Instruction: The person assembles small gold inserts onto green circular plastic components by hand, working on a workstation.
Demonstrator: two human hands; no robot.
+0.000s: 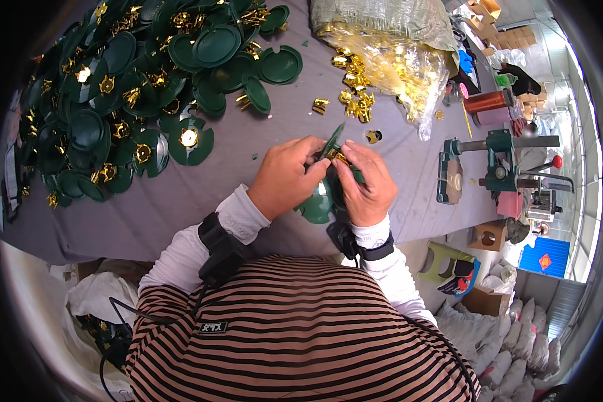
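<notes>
**Both hands pinch a green disc and gold clip at frame centre**

The left hand [285, 175] and right hand [367, 184] meet just above the middle of the frame, over the near edge of the grey table [181, 201]. Between their fingertips stands a green disc [333, 139], tilted on edge so that only its thin rim shows, pointing toward the upper right. The left hand's thumb and fingers are closed around the disc's lower part. The right hand's thumb and forefinger are closed on a small gold clip [340, 157], which touches the disc right where the two hands come together. Below the hands, partly hidden by them, lies another green piece [318, 204], resting at the table edge between the wrists.

In the upper left of the frame a large heap of green discs [134, 80] covers the table, many of them already carrying gold clips at their centres. One such disc [189, 139] lies a little apart at the heap's lower right edge, near the left hand. In the upper middle, a clear bag [388, 40] spills loose gold clips [355, 87] onto the cloth, just above the right hand. At the right edge of the table stands a green hand press [499, 161] with a red knob, well apart from the hands. Both wrists wear black bands over white sleeves.
</notes>
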